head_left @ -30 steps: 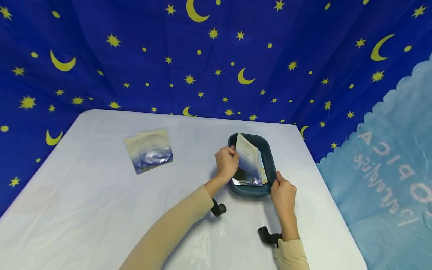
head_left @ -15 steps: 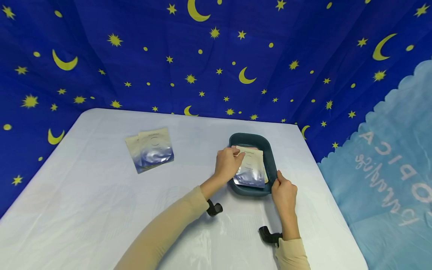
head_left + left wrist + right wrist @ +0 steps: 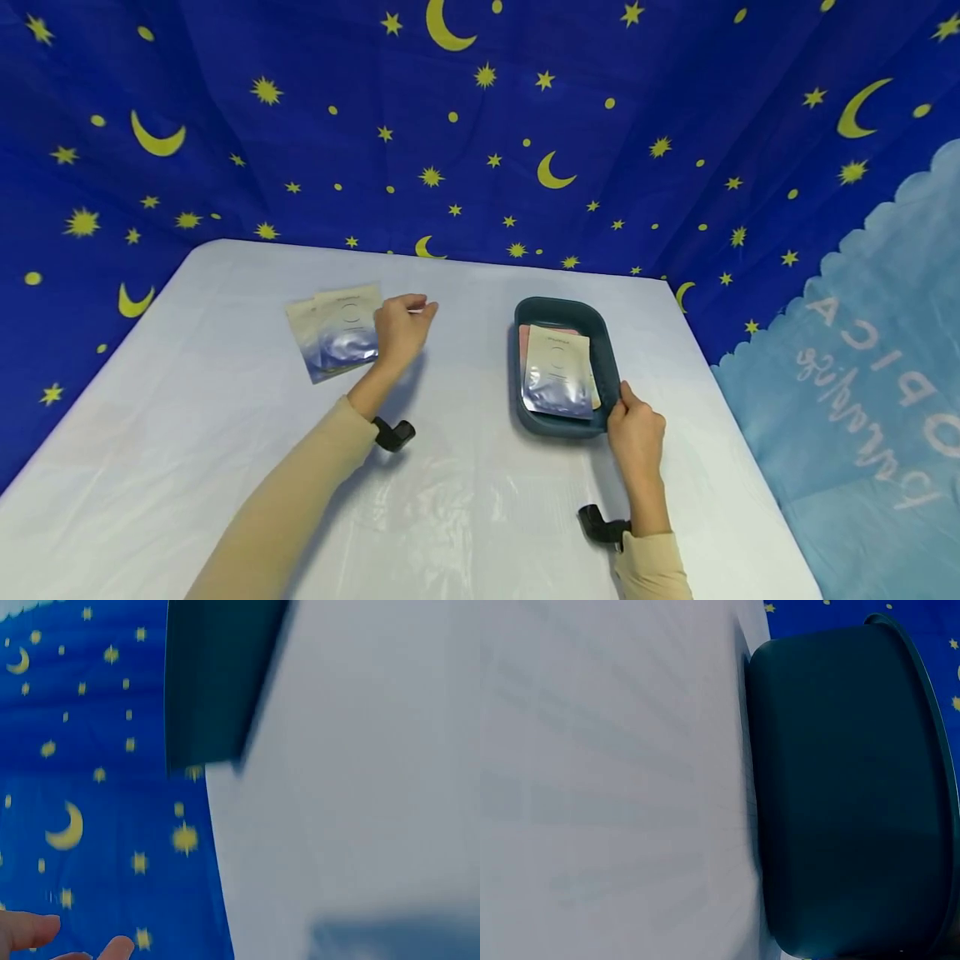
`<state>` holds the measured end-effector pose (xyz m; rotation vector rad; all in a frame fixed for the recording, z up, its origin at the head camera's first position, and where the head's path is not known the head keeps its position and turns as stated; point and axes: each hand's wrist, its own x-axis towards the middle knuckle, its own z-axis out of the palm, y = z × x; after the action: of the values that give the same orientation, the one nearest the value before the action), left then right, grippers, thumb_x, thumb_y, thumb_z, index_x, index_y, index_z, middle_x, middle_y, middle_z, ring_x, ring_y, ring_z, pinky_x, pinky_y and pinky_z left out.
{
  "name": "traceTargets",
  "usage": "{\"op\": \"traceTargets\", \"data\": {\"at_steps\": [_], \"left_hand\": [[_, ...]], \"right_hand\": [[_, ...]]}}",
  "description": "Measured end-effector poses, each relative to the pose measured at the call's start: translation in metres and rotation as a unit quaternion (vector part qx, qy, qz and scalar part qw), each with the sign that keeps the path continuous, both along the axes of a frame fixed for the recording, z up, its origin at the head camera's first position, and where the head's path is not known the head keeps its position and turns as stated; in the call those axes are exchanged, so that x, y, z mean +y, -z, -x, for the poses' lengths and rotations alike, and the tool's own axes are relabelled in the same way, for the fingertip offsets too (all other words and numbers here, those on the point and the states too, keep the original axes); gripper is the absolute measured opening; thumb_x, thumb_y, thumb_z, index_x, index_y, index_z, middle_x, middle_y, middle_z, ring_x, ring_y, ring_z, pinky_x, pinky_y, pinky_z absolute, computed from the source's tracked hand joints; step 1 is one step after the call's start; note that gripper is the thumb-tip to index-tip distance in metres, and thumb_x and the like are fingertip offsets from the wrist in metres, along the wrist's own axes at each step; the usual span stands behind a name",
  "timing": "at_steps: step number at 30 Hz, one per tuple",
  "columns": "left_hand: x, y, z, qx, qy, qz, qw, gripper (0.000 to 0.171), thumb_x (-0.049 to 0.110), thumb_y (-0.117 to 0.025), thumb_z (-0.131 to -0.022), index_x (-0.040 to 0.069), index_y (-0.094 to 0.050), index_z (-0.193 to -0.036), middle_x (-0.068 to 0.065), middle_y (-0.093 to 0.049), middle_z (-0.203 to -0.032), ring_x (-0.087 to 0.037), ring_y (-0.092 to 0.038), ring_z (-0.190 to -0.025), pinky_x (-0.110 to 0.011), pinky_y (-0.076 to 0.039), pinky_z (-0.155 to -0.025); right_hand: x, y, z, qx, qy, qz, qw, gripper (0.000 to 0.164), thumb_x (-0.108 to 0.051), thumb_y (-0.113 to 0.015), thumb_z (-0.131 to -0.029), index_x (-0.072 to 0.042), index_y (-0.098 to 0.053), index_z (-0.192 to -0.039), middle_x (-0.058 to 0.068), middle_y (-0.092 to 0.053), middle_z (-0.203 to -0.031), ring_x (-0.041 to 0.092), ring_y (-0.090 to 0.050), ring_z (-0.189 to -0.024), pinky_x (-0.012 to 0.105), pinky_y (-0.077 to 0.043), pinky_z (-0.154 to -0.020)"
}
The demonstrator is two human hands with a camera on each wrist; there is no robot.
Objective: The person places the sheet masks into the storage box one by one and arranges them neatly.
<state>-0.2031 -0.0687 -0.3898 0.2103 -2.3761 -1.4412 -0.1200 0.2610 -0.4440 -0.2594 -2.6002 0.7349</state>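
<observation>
In the head view, my right hand (image 3: 636,429) grips the near right rim of a dark teal plastic bin (image 3: 558,427). On top inside the bin lies a cream-to-blue sheet mask packet (image 3: 558,375), over a pink packet (image 3: 523,342) and a pale yellowish edge. My left hand (image 3: 403,332) is above the table, beside a pile of similar sheet mask packets (image 3: 348,329), covering their right edge. Its fingers are loosely bent and hold nothing; in the left wrist view, fingertips (image 3: 34,928) show apart. The bin's outer wall (image 3: 847,787) fills the right wrist view's right half.
A white cloth (image 3: 450,517) covers the table. Behind it hangs a blue curtain (image 3: 360,100) with yellow moons and stars, and a light blue cloth (image 3: 885,358) with lettering hangs at the right. Each wrist wears a black camera mount (image 3: 393,435).
My left hand has let go of the packet, which now lies flat in the bin, and has moved left toward the pile. The right hand stays on the bin's rim.
</observation>
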Motion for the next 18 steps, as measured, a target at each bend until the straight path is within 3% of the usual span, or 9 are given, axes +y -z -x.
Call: {"op": "traceTargets", "data": {"at_steps": [5, 9, 13, 18], "left_hand": [[-0.052, 0.002, 0.001, -0.014, -0.046, 0.006, 0.9988, 0.032, 0.015, -0.068, -0.09, -0.005, -0.069, -0.115, -0.025, -0.07, -0.109, -0.041, -0.066, -0.102, -0.048, -0.044, -0.1], [-0.087, 0.012, 0.001, -0.035, -0.086, 0.035, 0.9951, 0.037, 0.014, -0.068, -0.089, -0.009, -0.065, -0.119, -0.029, -0.066, -0.116, -0.048, -0.058, -0.113, -0.053, -0.037, -0.104], [-0.11, 0.029, -0.005, -0.112, -0.102, 0.094, 0.984, 0.05, 0.017, -0.07, -0.087, -0.012, -0.058, -0.126, -0.032, -0.059, -0.126, -0.05, -0.053, -0.119, -0.057, -0.041, -0.102], [-0.119, 0.047, -0.012, -0.207, -0.101, 0.128, 0.9647, 0.061, 0.023, -0.074, -0.082, -0.01, -0.055, -0.13, -0.034, -0.054, -0.131, -0.05, -0.051, -0.12, -0.058, -0.047, -0.094]], "right_hand": [[0.0, -0.001, 0.0, -0.004, -0.001, -0.001, 1.0, 0.038, 0.0, -0.046, -0.09, 0.007, -0.063, -0.124, 0.029, -0.063, -0.117, 0.053, -0.064, -0.093, 0.061, -0.051, -0.075], [0.0, -0.002, 0.0, -0.005, 0.001, -0.001, 1.0, 0.038, 0.0, -0.046, -0.09, 0.007, -0.062, -0.124, 0.029, -0.063, -0.117, 0.054, -0.063, -0.095, 0.062, -0.051, -0.077], [-0.001, -0.001, 0.0, -0.006, 0.002, -0.001, 1.0, 0.038, 0.0, -0.046, -0.09, 0.007, -0.062, -0.124, 0.029, -0.062, -0.117, 0.054, -0.063, -0.094, 0.062, -0.051, -0.076], [0.0, 0.0, 0.0, -0.002, 0.0, -0.002, 1.0, 0.038, 0.0, -0.046, -0.09, 0.008, -0.062, -0.124, 0.03, -0.062, -0.117, 0.052, -0.065, -0.091, 0.061, -0.051, -0.073]]}}
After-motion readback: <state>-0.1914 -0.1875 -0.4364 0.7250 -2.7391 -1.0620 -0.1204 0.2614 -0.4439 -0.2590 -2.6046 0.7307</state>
